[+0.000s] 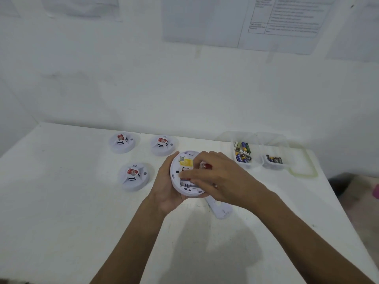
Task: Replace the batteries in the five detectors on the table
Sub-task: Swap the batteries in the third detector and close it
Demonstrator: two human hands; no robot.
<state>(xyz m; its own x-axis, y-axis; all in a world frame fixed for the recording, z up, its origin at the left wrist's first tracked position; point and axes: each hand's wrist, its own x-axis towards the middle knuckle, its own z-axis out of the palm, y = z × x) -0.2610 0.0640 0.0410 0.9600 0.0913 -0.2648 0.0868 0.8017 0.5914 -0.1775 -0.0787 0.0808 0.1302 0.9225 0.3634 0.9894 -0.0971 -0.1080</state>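
White wall hung with papers (287,17) backs a white table (61,201). The left hand (167,187) cups the open detector (182,175) by its rim, just above the middle of the table. The right hand (221,177) reaches over it with fingertips curled into the exposed back. Whether they pinch a battery cannot be told, since the fingers cover the bay.

The detector is a round disc with no long axis of its own. It is tipped up on edge so that its open back faces up toward the person and the right hand, with the yellow label on the far side.

Three other detectors (122,142) (164,144) (134,176) sit face up toward the far-left part of the table. A loose cover (221,210) lies under the right wrist. Two clear tubs (245,166) (272,166) of batteries stand near the far-right corner.

The step probably calls for steadying the disc firmly, levering one cell up from one end, and checking the polarity marks before seating a new one.
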